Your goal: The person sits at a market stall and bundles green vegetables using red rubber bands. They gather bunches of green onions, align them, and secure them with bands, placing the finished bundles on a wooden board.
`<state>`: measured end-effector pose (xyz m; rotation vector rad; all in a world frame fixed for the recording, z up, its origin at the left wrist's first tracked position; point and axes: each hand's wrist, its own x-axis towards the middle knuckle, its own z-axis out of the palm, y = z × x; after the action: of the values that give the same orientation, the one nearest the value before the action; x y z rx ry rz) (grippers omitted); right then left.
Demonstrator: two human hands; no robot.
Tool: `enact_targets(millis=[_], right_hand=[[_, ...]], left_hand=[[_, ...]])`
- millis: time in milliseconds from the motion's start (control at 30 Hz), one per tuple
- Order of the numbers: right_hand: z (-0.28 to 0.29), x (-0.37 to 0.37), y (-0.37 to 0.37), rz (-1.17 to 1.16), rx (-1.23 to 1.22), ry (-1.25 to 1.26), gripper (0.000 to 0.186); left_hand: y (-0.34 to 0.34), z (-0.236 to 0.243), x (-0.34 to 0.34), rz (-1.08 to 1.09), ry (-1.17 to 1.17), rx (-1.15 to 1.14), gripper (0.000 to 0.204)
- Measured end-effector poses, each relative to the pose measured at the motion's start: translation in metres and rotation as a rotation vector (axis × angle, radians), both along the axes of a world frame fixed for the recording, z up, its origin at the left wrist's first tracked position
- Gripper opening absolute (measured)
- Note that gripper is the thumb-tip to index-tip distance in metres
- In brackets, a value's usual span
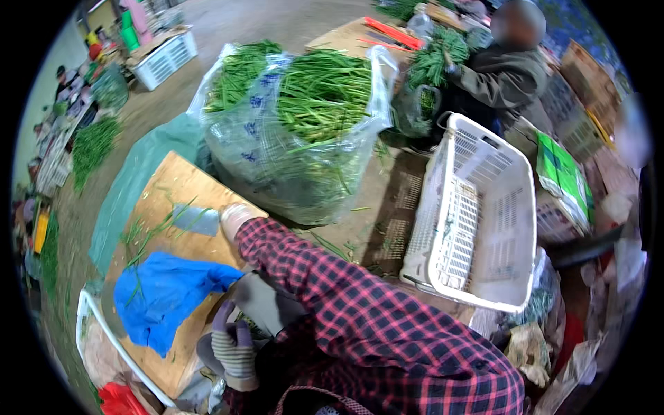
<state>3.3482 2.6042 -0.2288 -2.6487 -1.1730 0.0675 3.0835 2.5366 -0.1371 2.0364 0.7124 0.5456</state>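
Fingers of the right hand (234, 218) closed on a cleaver (197, 220) over the wooden board (173, 183).
Left hand (234, 349), gloved, fingers curled together below, near a blue cloth (162, 294).

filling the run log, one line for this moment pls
right hand: on cleaver | left hand: by blue cloth | board: green stalks | behind: bag of greens

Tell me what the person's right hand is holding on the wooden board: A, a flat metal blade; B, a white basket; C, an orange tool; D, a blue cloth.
A. The right hand, at the end of the red plaid sleeve, closes its grip on a flat grey metal blade lying over the wooden board; the blue cloth lies apart, nearer the left hand.
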Motion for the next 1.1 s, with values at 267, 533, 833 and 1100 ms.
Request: enact_targets(millis=[267,533,833,1100], right_hand=[[0.024,0.0,-0.032,0.051,0.068,0.826,0.043],[0.126,0.01,-0.194,0.042,0.796,0.523,0.028],[0.234,0.062,-0.307,-0.242,0.491,0.018,0.026],[0.267,0.135,-0.301,-0.198,0.454,-0.303,0.024]], left_hand=[[0.034,-0.025,0.006,-0.029,-0.183,-0.16,0.036],[0.1,-0.032,0.07,-0.172,-0.2,-0.17,0.038],[0.093,-0.002,0.254,-0.436,-0.098,-0.401,0.043],[0.079,0.055,0.382,-0.414,-0.091,0.252,0.058]])
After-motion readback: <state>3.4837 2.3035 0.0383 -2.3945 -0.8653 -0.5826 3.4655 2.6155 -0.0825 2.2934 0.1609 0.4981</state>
